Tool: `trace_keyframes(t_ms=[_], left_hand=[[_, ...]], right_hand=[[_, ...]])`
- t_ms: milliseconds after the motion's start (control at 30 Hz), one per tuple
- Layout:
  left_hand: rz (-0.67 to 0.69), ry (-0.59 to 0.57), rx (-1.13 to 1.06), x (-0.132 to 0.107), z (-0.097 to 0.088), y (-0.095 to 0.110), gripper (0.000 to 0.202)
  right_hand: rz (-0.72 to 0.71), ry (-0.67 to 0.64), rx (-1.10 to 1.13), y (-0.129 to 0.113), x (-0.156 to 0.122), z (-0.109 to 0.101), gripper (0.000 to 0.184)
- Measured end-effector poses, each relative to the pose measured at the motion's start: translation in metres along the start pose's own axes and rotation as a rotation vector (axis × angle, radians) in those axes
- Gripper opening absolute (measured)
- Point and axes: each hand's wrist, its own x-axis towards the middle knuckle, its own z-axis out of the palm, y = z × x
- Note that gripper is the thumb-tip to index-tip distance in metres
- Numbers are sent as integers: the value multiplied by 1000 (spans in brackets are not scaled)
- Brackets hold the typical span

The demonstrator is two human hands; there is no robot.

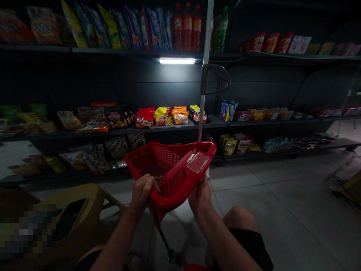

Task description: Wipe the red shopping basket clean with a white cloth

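A small red plastic shopping cart [169, 199] with a perforated basket is tilted in front of me. My left hand [144, 192] is closed over its left rim, with the thumb on top. From below, my right hand [200, 194] grips the cart under its right side. Those fingers are partly hidden behind the rim, and a bit of something white shows beside them. A clear panel [198, 162] is set in the cart's handle end. Below the basket, a dark metal leg [164, 239] runs down to what looks like a caster.
Behind the cart, dark shelves [166, 130] hold snack packets [145, 117] and bottles [187, 28]. A pale pole [208, 34] with a grey loop handle [216, 79] rises behind the basket. To the left is a yellowish stool [90, 195] with a phone [70, 218] on it.
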Motion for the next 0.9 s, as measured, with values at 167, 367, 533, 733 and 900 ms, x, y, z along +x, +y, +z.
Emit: trace_keyframes(t_ms=[167,367,533,733,900], left_hand=[[2,-4,43,2,3,0,47],[8,6,62,5,5,-5,49],[-3,31,70,6,10,-7,48],[-16,18,86,7,10,-4,48],[14,58,111,9,12,-8,46]], right_hand=[[101,-28,-92,20,-37,-23,16],[-66,70,-158,-39,20,-13,15],[111,-66,-210,14,-36,-16,30],[254,-48,-177,-3,-41,-9,28],[246,-215,-227,0,-38,0,40]])
